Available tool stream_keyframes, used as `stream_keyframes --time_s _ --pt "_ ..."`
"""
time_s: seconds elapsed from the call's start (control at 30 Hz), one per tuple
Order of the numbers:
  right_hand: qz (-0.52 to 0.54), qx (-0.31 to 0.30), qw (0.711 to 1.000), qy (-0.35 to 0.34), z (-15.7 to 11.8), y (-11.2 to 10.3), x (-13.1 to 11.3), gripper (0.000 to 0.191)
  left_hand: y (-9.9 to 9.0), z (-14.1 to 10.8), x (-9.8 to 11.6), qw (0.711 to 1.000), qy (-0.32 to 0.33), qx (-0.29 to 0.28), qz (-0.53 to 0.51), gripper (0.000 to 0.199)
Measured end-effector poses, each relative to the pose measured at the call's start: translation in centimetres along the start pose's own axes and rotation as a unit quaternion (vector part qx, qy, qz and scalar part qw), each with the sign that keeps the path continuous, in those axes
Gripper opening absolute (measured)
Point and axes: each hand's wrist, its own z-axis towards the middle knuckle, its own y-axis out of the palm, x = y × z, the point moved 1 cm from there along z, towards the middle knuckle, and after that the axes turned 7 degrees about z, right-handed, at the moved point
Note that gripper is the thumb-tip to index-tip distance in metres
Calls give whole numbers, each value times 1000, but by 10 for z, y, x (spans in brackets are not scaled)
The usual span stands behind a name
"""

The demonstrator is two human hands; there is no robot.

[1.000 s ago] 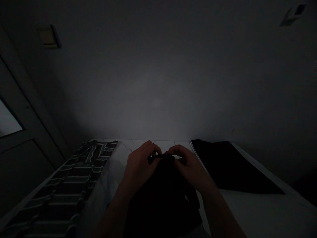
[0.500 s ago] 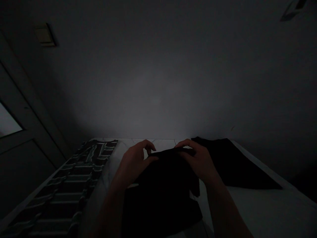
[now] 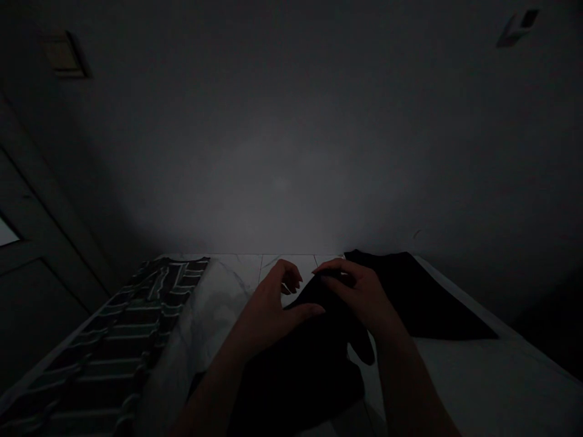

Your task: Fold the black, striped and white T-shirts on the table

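A black garment [image 3: 300,376] hangs and bunches in front of me; the dim light hides its exact kind. My right hand [image 3: 364,294] pinches its upper edge between thumb and fingers, raising it to a peak. Just to the left, my left hand [image 3: 268,315] has its thumb along the black cloth while its curled fingers stand apart from the thumb, with a gap between them. A flap of the same cloth dangles below my right hand.
On the left of the pale marble-look tiled surface [image 3: 223,303] lies a striped shirt [image 3: 132,331]. Another black garment [image 3: 432,297] is spread flat at the right. A grey wall [image 3: 282,152] rises behind, with a door [image 3: 36,291] at the far left.
My left hand has let go of the cloth's left corner and moved right, nearer my right hand. The cloth's upper edge now slopes down to the left. The view has shifted slightly.
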Motion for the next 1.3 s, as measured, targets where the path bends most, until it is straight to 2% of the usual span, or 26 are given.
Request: stream_keyframes --time_s 0.13,0.23,0.3,0.4,0.47,0.6,0.7,0.77,0.87,0.9,0.93,0.97,1.0,1.07,1.13,1.2,1.3 --pt "-19 -38 999 12 -2 1 -3 14 14 -3 3 999 -20 11 43 38" --pt "-29 -66 997 19 -4 0 -6 11 11 0 -1 999 -1 -18 47 17" --pt "-30 -64 997 21 -4 -2 -7 11 4 3 -6 999 3 -25 44 9" --pt "-28 -60 998 23 -5 -2 -8 13 -6 6 -12 999 6 -3 36 11" --pt "-16 -69 997 28 -5 4 -8 14 -6 6 -13 999 20 19 23 17" --pt "5 -69 997 25 -6 23 -7 14 13 4 -9 998 37 47 -8 32" --pt "14 -67 997 20 -6 28 -7 13 20 7 -10 997 23 68 -11 33" --pt "16 -62 998 17 -6 23 -7 15 10 11 -16 993 15 114 -13 26" --pt "18 -11 1000 -1 -4 6 -7 16 -25 15 -28 976 -8 213 -42 12" --pt "19 13 1000 -9 -4 1 -7 15 -38 15 -32 972 -16 227 -53 10" --pt "20 36 999 -18 -3 -4 -7 15 -48 15 -34 974 -22 218 -57 11" --pt "22 55 998 -27 -3 -7 -7 14 -55 14 -36 981 -26 182 -55 14" --pt "25 68 997 -35 -2 -9 -7 14 -59 13 -36 991 -32 119 -45 18" --pt "34 79 995 -50 -2 -8 -7 13 -55 9 -32 998 -46 -31 -13 29" --pt "39 78 994 -65 -2 -5 -9 12 -40 5 -25 991 -30 -131 16 43" --pt "32 74 994 -78 -3 -2 -10 12 -19 2 -17 985 16 -171 34 57" --pt "18 79 994 -79 -4 2 -12 15 15 -1 -5 980 60 -181 63 67"
